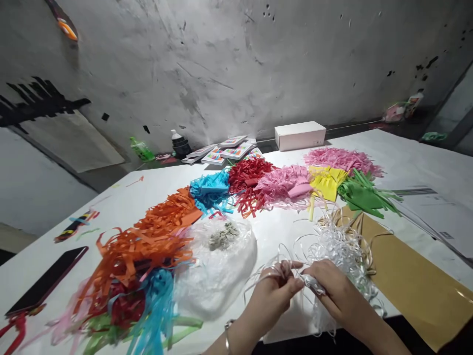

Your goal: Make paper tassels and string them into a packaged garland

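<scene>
At the table's near edge, my left hand (271, 291) and my right hand (334, 281) almost meet at the fingertips. The left one is closed, with thin strands of shiny white ribbon (254, 284) looping out around its fingers. A crinkled silvery strip (313, 284) is pinched in the right hand, beside the left thumb. Just behind and right of my right hand lies a tangled heap of silvery-white ribbon (342, 244). My fingers partly hide where the strands meet. A metal bracelet (228, 335) circles my left wrist.
Fringed paper bundles in orange (162, 222), blue (210, 186), red (246, 177), pink (284, 182), yellow (327, 182) and green (364, 195) curve across the white table. A clear plastic bag (210, 286), phone (48, 281), brown sheet (417, 281) and white box (300, 136) also lie there.
</scene>
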